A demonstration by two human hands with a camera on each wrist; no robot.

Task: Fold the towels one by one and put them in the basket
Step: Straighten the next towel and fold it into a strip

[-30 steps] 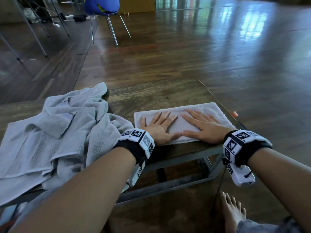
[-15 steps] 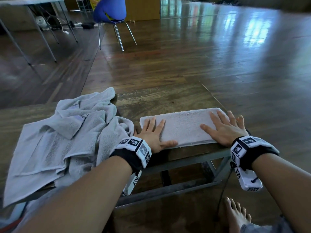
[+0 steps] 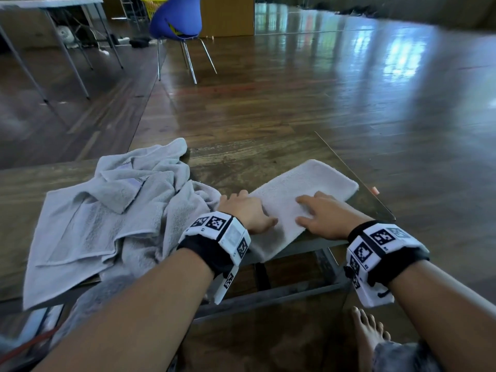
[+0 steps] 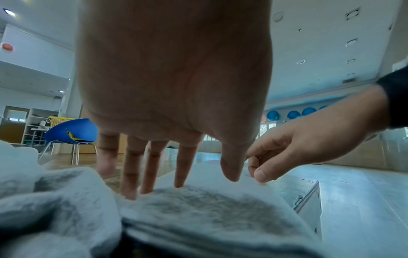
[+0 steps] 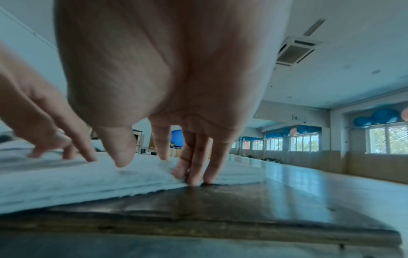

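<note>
Both hands are resting on the folded towel point(image 3: 308, 181), lying askew at the near-right corner of the table point(image 3: 255, 162): left hand point(image 3: 243, 210) is pressing its left end with straight fingers to anchor it; right hand point(image 3: 324, 216), fingers extended, is nudging its near edge, probably for lifting.

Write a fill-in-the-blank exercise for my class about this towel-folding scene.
1. The left hand and right hand both touch the folded ___.
2. The crumpled pile lies on the person's ___ side.
3. The chair beyond the table is ___.
Missing words: towel; left; blue.
</note>
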